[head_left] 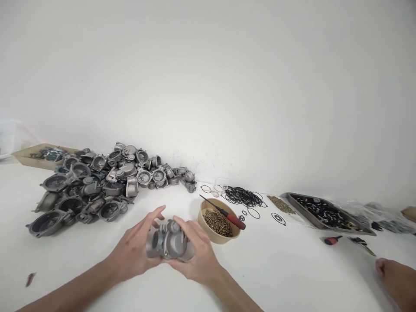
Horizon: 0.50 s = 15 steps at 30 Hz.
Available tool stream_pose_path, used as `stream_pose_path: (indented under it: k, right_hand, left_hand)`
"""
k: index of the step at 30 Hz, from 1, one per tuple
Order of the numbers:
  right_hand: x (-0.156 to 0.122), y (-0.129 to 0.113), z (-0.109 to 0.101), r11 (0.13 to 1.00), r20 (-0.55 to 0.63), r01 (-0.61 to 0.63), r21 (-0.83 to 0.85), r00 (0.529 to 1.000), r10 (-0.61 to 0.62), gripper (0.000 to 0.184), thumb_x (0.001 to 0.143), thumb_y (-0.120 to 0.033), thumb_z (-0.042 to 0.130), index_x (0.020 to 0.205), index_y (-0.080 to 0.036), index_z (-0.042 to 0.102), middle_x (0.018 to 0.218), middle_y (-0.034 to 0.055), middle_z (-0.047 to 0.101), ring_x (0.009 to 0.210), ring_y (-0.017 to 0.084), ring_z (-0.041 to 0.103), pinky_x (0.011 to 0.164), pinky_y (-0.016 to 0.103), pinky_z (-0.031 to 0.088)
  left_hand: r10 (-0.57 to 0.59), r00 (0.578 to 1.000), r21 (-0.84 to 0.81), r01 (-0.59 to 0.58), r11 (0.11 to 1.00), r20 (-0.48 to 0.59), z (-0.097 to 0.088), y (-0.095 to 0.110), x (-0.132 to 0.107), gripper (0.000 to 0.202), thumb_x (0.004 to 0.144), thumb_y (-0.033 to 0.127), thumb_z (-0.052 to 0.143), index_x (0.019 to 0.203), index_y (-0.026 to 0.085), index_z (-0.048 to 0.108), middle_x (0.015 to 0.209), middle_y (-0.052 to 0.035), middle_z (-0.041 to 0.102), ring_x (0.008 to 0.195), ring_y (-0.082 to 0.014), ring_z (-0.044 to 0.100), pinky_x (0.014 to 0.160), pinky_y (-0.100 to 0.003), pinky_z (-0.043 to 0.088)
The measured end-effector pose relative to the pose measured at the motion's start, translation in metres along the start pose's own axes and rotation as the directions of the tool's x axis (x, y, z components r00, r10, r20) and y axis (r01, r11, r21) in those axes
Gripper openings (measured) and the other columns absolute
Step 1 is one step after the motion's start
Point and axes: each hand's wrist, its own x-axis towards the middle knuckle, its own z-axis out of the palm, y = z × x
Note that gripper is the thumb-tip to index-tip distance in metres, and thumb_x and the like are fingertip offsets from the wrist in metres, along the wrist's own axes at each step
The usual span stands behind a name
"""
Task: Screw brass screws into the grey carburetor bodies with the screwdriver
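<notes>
Between my two hands is a grey cast-metal carburetor body (pixel 175 243), held just above the white table. My left hand (pixel 134 249) grips its left side, thumb underneath and index finger raised. On the other side my right hand (pixel 202 253) wraps its fingers over the top and right of it. A small brass-coloured spot shows low on the casting. Close to my right hand stands a tan bowl (pixel 202 223) of brass-coloured screws (pixel 217 223). A screwdriver with a red and black handle (pixel 234 220) lies across that bowl.
A large heap of carburetor bodies (pixel 110 188) lies left. Behind it sits a yellowish tray (pixel 32 162) of small parts. Black rubber rings (pixel 243 196), small brass parts (pixel 281 204), a metal tray (pixel 325 225) and a second screwdriver (pixel 332 240) lie right. Another person's hand (pixel 396 277) rests far right.
</notes>
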Motion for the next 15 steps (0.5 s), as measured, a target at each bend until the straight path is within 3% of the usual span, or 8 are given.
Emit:
stream_pose_path:
  k: [2,3,5,6,8,10,13,15]
  right_hand:
    - [0.006,0.0,-0.02,0.998,-0.118,-0.038,-0.054,0.992,0.032,0.083,0.084,-0.046,0.085,0.156,-0.029,0.048,0.122,0.0095,0.075,0.102,0.029,0.073,0.093,0.042,0.061]
    - [0.009,0.002,-0.034,0.995,-0.207,-0.052,-0.084,0.978,0.034,0.082,0.083,-0.045,0.087,0.155,-0.029,0.05,0.125,0.0098,0.074,0.106,0.03,0.073,0.094,0.042,0.062]
    - [0.013,0.011,-0.066,0.978,-0.354,-0.141,-0.152,0.932,0.079,0.082,0.082,-0.046,0.088,0.153,-0.027,0.053,0.134,0.0119,0.071,0.115,0.031,0.072,0.093,0.041,0.063]
    - [0.013,0.019,-0.084,0.959,-0.449,-0.228,-0.165,0.884,0.133,0.084,0.082,-0.049,0.087,0.154,-0.025,0.053,0.132,0.0125,0.072,0.113,0.031,0.072,0.088,0.04,0.064]
    - [0.007,0.04,-0.123,0.884,-0.636,-0.388,-0.26,0.758,0.146,0.093,0.076,-0.059,0.088,0.153,-0.019,0.055,0.127,0.014,0.073,0.105,0.032,0.072,0.09,0.044,0.063]
    - [-0.006,0.068,-0.161,0.763,-0.74,-0.548,-0.341,0.658,0.142,0.099,0.072,-0.065,0.087,0.152,-0.016,0.057,0.132,0.0166,0.071,0.11,0.035,0.07,0.104,0.052,0.056]
    - [-0.036,0.11,-0.207,0.464,-0.777,-0.834,-0.3,0.496,0.388,0.101,0.071,-0.066,0.082,0.155,-0.019,0.053,0.137,0.0169,0.068,0.122,0.041,0.066,0.112,0.057,0.049]
    - [-0.056,0.132,-0.226,0.366,-0.774,-0.892,-0.265,0.423,0.471,0.102,0.068,-0.062,0.081,0.151,-0.01,0.056,0.129,0.0259,0.07,0.123,0.052,0.063,0.107,0.068,0.048]
  left_hand:
    - [-0.004,0.999,0.033,0.005,0.999,-0.032,-0.005,0.002,0.003,0.1,0.08,0.031,0.079,0.162,0.039,0.024,0.141,-0.0056,0.063,0.11,-0.0261,0.069,0.092,-0.038,0.057]
    - [-0.018,1.0,0.044,0.019,0.999,-0.02,-0.007,0.003,0.005,0.085,0.083,0.033,0.076,0.157,0.037,0.035,0.134,-0.0043,0.066,0.107,-0.0253,0.069,0.091,-0.038,0.056]
    - [-0.085,0.995,0.068,0.082,0.994,0.051,-0.012,0.008,0.009,0.039,0.089,0.036,0.066,0.128,0.031,0.063,0.109,-0.0014,0.072,0.095,-0.0232,0.068,0.085,-0.035,0.053]
    - [-0.135,0.986,0.088,0.126,0.988,0.096,-0.014,0.01,0.01,0.02,0.092,0.038,0.061,0.107,0.028,0.069,0.095,-0.0002,0.071,0.086,-0.0219,0.067,0.081,-0.033,0.05]
    - [-0.238,0.957,0.144,0.215,0.966,0.166,-0.015,0.016,0.013,0.025,0.094,0.04,0.054,0.079,0.024,0.064,0.075,0.0017,0.065,0.072,-0.0194,0.06,0.072,-0.031,0.044]
    - [-0.298,0.936,0.189,0.264,0.946,0.187,-0.015,0.02,0.015,0.031,0.094,0.043,0.052,0.07,0.023,0.056,0.067,0.0027,0.057,0.067,-0.0183,0.052,0.069,-0.031,0.038]
    - [-0.312,0.929,0.218,0.268,0.939,0.2,-0.013,0.021,0.014,0.036,0.093,0.047,0.049,0.067,0.023,0.046,0.063,0.0036,0.048,0.066,-0.0178,0.045,0.067,-0.031,0.032]
    - [-0.308,0.928,0.226,0.26,0.939,0.211,-0.011,0.02,0.014,0.04,0.093,0.049,0.047,0.065,0.022,0.038,0.062,0.004,0.042,0.065,-0.0173,0.04,0.067,-0.031,0.029]
